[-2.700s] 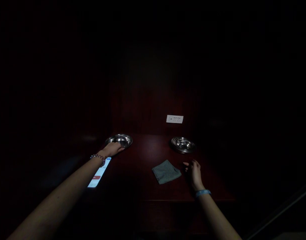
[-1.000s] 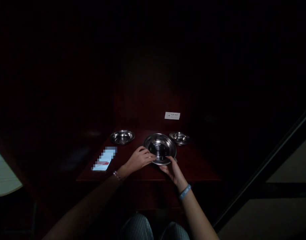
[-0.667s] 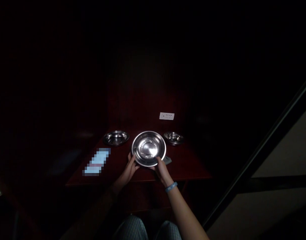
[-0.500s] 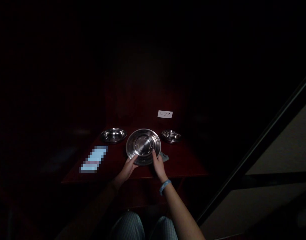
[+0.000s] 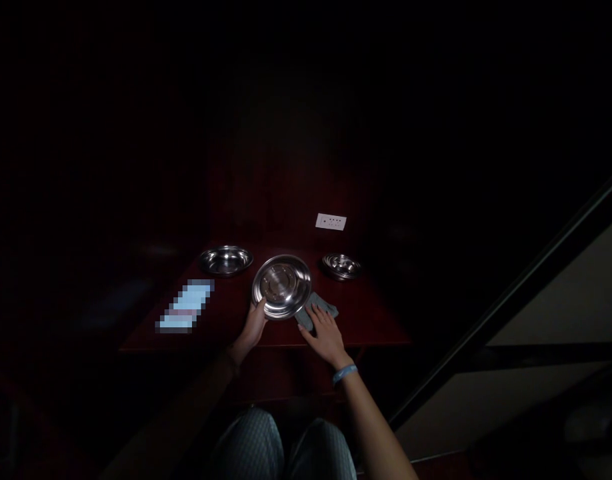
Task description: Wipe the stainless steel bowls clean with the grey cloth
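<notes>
A shiny round metal plate [image 5: 292, 288] is tilted up over the table, its inside facing me. My left hand [image 5: 252, 328] grips its lower left rim, thumb on the inner side and the other fingers mostly hidden beneath. To the right, my right hand [image 5: 326, 335], with a blue band at the wrist, rests over a grey cloth [image 5: 306, 320] with its fingers stretched out. The cloth lies on the table, partly covered by that hand.
The dark red table [image 5: 151, 340] holds a metal dish [image 5: 227, 261] at the back left and several stacked metal dishes [image 5: 341, 268] at the back right. A blurred-out bright rectangle [image 5: 186, 307] lies left. A white socket panel [image 5: 331, 222] is on the wall behind.
My right hand has let go of the plate and moved right onto the cloth. The plate, now in my left hand alone, has turned and tilted slightly.
</notes>
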The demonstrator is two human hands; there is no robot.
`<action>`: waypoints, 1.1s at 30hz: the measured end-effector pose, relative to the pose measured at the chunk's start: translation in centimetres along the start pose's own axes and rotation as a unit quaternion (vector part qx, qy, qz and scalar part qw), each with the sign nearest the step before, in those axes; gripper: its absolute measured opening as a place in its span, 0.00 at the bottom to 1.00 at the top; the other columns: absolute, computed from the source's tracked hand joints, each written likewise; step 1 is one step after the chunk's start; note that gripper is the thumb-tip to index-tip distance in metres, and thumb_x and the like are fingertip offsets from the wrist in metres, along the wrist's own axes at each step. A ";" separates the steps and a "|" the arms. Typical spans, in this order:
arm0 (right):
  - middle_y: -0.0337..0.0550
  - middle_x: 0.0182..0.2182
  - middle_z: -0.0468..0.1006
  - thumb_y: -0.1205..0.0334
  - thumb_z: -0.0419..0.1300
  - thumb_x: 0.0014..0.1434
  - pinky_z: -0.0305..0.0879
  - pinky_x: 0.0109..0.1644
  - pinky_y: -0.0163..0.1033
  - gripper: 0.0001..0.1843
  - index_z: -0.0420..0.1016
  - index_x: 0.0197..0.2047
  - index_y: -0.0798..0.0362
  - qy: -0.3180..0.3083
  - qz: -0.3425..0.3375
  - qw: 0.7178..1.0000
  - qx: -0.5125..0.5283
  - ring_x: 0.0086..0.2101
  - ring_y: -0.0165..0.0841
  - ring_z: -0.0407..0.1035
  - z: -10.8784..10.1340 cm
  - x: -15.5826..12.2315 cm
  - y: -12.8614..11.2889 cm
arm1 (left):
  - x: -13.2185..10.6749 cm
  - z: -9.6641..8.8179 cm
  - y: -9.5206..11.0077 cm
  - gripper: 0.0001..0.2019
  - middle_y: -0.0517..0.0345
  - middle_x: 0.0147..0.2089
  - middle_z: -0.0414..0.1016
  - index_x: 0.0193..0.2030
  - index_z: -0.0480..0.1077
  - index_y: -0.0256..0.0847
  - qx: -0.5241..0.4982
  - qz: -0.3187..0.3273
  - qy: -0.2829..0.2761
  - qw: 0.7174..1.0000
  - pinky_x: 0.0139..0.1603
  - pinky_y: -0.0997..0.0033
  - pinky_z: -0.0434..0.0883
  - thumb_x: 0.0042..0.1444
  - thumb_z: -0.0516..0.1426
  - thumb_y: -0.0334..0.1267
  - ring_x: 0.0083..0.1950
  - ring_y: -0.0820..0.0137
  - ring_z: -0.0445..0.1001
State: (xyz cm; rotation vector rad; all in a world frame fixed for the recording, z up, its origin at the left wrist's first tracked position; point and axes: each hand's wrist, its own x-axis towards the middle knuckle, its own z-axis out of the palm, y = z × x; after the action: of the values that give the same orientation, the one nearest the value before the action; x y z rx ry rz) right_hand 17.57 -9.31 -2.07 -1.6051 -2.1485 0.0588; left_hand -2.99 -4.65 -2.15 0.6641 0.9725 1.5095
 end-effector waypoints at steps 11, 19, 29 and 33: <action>0.42 0.52 0.83 0.60 0.56 0.65 0.71 0.61 0.52 0.19 0.81 0.56 0.44 -0.067 -0.030 0.983 0.170 0.52 0.45 0.78 -8.0 -2.4 0.1 | 1.9 0.1 -0.4 0.17 0.46 0.56 0.81 0.57 0.73 0.37 0.060 0.033 0.031 0.997 0.65 0.60 0.69 0.62 0.55 0.36 0.61 0.62 0.77; 0.45 0.62 0.76 0.63 0.52 0.68 0.62 0.70 0.52 0.24 0.74 0.64 0.48 0.131 -0.125 0.977 0.117 0.62 0.42 0.69 -8.6 2.1 -3.2 | 0.2 0.6 0.0 0.20 0.43 0.53 0.82 0.50 0.77 0.36 0.136 0.087 -0.045 0.986 0.64 0.60 0.69 0.64 0.53 0.48 0.61 0.56 0.77; 0.42 0.73 0.59 0.73 0.54 0.65 0.48 0.76 0.52 0.34 0.63 0.72 0.47 -0.145 -0.333 0.924 -0.120 0.72 0.40 0.53 -5.7 7.1 -2.0 | -0.1 0.0 0.3 0.30 0.44 0.46 0.84 0.45 0.77 0.37 0.186 0.099 -0.035 0.977 0.56 0.64 0.72 0.64 0.49 0.63 0.54 0.57 0.79; 0.41 0.71 0.62 0.73 0.54 0.65 0.52 0.74 0.51 0.32 0.66 0.70 0.44 -0.141 -0.337 0.922 -0.128 0.69 0.39 0.58 -7.3 9.2 -1.7 | -0.5 0.1 0.5 0.32 0.46 0.37 0.82 0.39 0.77 0.38 0.209 0.084 -0.037 0.974 0.51 0.65 0.73 0.63 0.47 0.66 0.48 0.58 0.79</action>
State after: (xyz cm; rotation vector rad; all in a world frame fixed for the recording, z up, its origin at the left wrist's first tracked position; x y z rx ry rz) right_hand 16.87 -3.12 8.02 -0.9250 -2.9255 -0.2301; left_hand -3.14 -5.07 -1.60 1.1195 1.2148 1.4239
